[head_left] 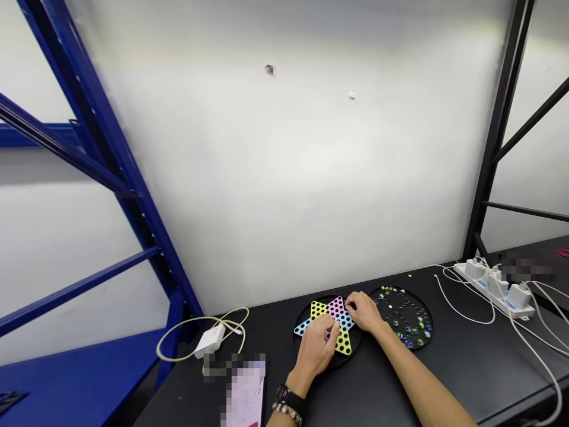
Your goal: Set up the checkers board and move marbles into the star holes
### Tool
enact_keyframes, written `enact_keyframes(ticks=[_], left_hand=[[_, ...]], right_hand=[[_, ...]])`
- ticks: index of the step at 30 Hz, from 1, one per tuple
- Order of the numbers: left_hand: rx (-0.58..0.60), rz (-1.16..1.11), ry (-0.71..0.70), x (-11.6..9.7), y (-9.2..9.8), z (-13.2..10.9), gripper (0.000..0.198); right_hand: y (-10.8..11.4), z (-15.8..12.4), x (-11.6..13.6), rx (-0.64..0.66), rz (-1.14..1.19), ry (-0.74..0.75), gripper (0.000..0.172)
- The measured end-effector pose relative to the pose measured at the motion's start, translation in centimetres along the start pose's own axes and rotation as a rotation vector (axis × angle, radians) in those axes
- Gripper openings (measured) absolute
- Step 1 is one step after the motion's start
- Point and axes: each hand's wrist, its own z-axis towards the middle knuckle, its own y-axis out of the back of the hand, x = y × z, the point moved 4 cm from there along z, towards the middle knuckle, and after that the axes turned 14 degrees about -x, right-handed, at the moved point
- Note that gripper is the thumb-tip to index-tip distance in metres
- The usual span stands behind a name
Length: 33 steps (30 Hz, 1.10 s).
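A star-shaped Chinese checkers sheet (344, 344) in yellow, pink and blue, dotted with dark holes, lies over a round black tray (326, 367). Above its middle is my left hand (316, 344), fingers curled together; whatever they hold, if anything, is hidden. My right hand (362, 311) bends over the star's right side with fingers and thumb drawn together near the pink and blue points. I cannot make out anything between them. Just right of that hand sits a second round black tray (429, 314) with glass marbles (409, 341) scattered in it, partly covered by my right forearm.
A white charger (210, 341) with a coiled cable lies left on the black table (462, 362). A partly blurred pale box or booklet (246, 394) is in front. At right is a power strip (493, 290) with plugs and loose cables. Blue rack posts (120, 160) stand left.
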Motion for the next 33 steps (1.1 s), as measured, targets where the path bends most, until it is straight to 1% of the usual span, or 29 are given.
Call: enact_keyframes(ticks=[2, 4, 7, 10, 12, 15, 17, 19, 22, 28, 33], left_hand=[[0.010, -0.006, -0.002, 0.0, 0.0, 0.0, 0.042], [0.014, -0.008, -0.008, 0.0, -0.1, 0.1, 0.042], [0.009, -0.004, -0.016, -0.1, 0.0, 0.1, 0.043], [0.012, -0.002, -0.012, -0.1, 0.0, 0.1, 0.044], [0.017, -0.002, -0.009, 0.0, -0.1, 0.1, 0.044], [0.025, -0.003, -0.006, 0.0, -0.1, 0.0, 0.046], [0.033, -0.001, 0.001, 0.0, -0.2, 0.0, 0.046], [0.039, 0.002, 0.010, 0.0, -0.2, 0.0, 0.046], [0.044, 0.001, 0.014, 0.1, -0.2, 0.0, 0.046], [0.055, -0.025, 0.021, 0.0, -0.1, 0.0, 0.046], [0.060, -0.048, 0.042, -0.1, 0.1, -0.1, 0.047]], right_hand=[[-0.3, -0.2, -0.3, 0.005, 0.013, 0.023, 0.019], [0.6, -0.2, -1.2, -0.032, 0.049, 0.024, 0.022], [3.8, 0.2, -4.1, -0.181, 0.010, -0.045, 0.030], [7.0, 0.2, -8.0, -0.282, -0.168, -0.186, 0.036], [8.0, 0.0, -10.2, -0.251, -0.264, -0.240, 0.041], [7.8, -0.5, -11.8, -0.129, -0.324, -0.212, 0.044], [7.2, -0.7, -12.1, -0.073, -0.348, -0.195, 0.044], [6.8, -0.7, -12.0, -0.050, -0.363, -0.203, 0.043], [6.6, -0.5, -11.8, -0.041, -0.383, -0.199, 0.041], [6.2, 0.1, -11.1, -0.047, -0.376, -0.116, 0.038], [5.7, 0.8, -10.5, -0.010, -0.393, -0.112, 0.028]])
